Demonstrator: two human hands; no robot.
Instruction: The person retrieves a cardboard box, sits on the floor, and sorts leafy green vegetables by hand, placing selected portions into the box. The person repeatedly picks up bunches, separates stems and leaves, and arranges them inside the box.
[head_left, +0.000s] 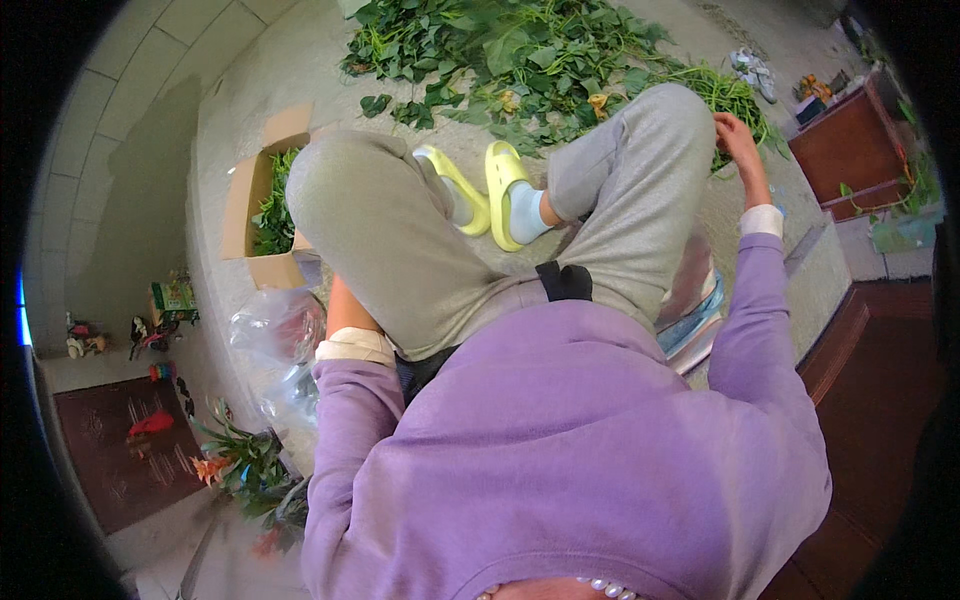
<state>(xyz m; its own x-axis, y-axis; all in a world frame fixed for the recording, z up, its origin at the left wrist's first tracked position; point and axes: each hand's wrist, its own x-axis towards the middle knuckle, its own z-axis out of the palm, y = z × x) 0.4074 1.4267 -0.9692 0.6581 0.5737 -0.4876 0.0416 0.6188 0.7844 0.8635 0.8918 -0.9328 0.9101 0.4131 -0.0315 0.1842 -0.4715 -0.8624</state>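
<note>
My right hand (739, 146) hangs just outside my right knee, fingers bent. Its fingertips are partly hidden by the knee, so whether they hold anything cannot be told. Beside and behind this hand lie thin green stems (697, 84). A broad heap of leafy green vines (517, 56) spreads over the concrete floor (240, 124) before my feet, with a few yellowed leaves. My left hand is out of view behind my left leg; only a bit of forearm shows. Close to that leg stands an open cardboard box (240, 202) containing green leafy stems (276, 206).
Yellow slides (501, 195) are on my feet. Clear plastic bags (277, 326) lie left of me, near a potted plant (251, 469) with orange flowers. Grey-white shoes (752, 73) and a reddish-brown cabinet (847, 142) stand at the right. A tiled wall (112, 97) rises at the left.
</note>
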